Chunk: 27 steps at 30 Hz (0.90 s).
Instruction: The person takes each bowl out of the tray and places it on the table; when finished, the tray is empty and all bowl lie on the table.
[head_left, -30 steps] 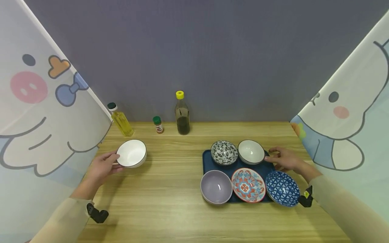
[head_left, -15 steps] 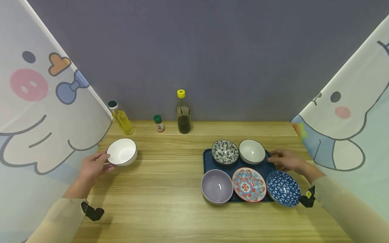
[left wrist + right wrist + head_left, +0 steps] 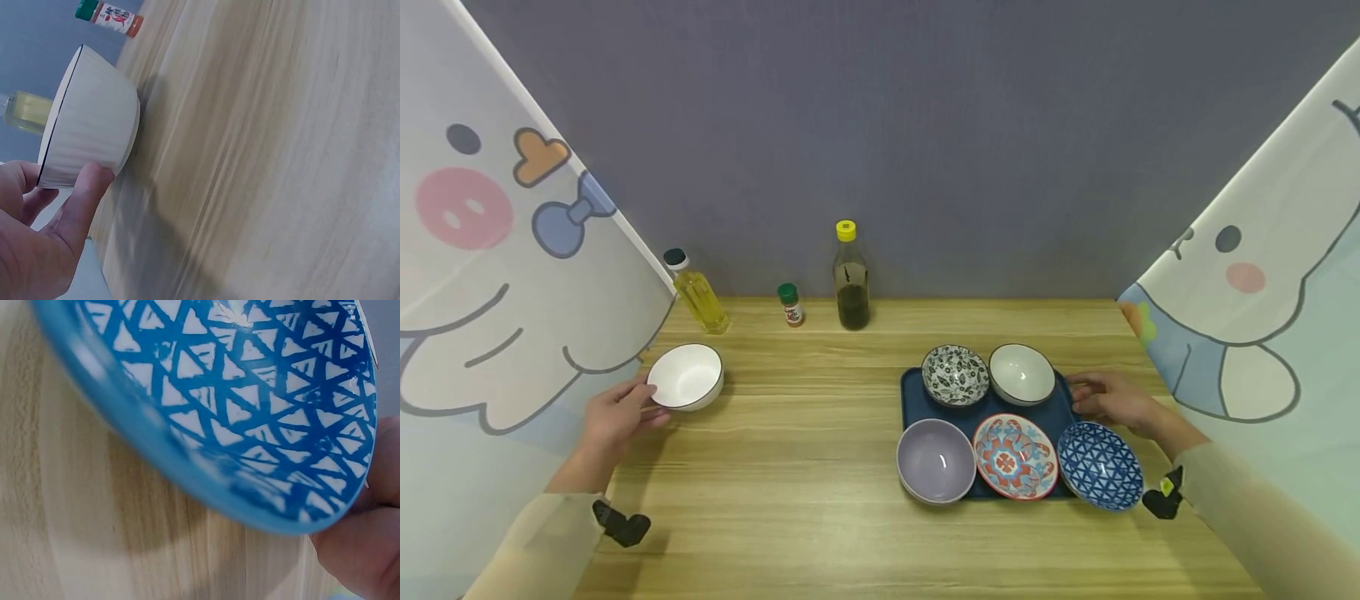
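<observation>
My left hand (image 3: pixel 617 412) grips a white bowl with a thin dark rim (image 3: pixel 686 377) by its left side. In the left wrist view the same bowl (image 3: pixel 94 125) shows its ribbed outside, its base close to the wooden tabletop. My right hand (image 3: pixel 1112 402) is at the right edge of a dark blue tray (image 3: pixel 916 402), fingers loosely bent and holding nothing. Nearest to it are a second white bowl (image 3: pixel 1022 375) and a blue bowl with white triangles (image 3: pixel 1099 465). In the right wrist view this blue bowl (image 3: pixel 237 394) hides part of the hand.
Also on the tray are a black-and-white floral bowl (image 3: pixel 955 377), a purple bowl (image 3: pixel 936 461) and a red-rimmed patterned dish (image 3: pixel 1015 457). Along the back wall stand an oil bottle (image 3: pixel 700 300), a green-capped spice jar (image 3: pixel 791 306) and a yellow-capped dark sauce bottle (image 3: pixel 852 287).
My left hand has carried the white bowl to the left. My right hand has drawn back slightly to the right, its fingers coming away from the white bowl on the tray.
</observation>
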Motion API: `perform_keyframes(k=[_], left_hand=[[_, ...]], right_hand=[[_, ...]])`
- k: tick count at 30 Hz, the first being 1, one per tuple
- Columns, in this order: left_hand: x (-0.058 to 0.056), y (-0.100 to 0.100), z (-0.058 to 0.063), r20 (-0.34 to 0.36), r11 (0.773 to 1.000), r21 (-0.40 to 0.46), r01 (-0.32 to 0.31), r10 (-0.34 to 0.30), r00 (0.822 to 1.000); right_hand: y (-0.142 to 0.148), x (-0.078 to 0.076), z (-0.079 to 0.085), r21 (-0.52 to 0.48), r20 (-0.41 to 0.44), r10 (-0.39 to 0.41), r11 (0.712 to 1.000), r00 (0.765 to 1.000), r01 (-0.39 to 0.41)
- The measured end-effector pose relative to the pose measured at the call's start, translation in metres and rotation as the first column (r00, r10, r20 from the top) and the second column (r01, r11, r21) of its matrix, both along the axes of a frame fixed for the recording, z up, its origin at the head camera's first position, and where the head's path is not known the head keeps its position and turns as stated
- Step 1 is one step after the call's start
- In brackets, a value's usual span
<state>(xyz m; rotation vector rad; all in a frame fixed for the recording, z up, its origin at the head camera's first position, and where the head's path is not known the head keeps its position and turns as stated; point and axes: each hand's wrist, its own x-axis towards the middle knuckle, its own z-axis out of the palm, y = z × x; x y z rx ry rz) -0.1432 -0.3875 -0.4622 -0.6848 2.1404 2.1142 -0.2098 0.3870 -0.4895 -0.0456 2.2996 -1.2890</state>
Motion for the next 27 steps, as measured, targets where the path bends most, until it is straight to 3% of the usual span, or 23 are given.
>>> perform_keyframes(k=[4, 12, 27], left_hand=[[0.001, -0.002, -0.003, 0.001, 1.000, -0.021, -0.003, 0.003, 1.000], [0.001, -0.005, -0.009, 0.024, 0.998, 0.045, -0.040, 0.039, 0.999], [0.007, -0.010, -0.016, -0.017, 0.989, 0.146, -0.002, 0.004, 1.000]], right_hand=[[0.000, 0.001, -0.002, -0.021, -0.007, -0.018, 1.000, 1.000, 0.017], [0.001, 0.005, -0.001, -0.055, -0.023, -0.021, 0.998, 1.000, 0.019], [0.002, 0.009, -0.001, -0.052, -0.042, -0.011, 0.999, 0.999, 0.008]])
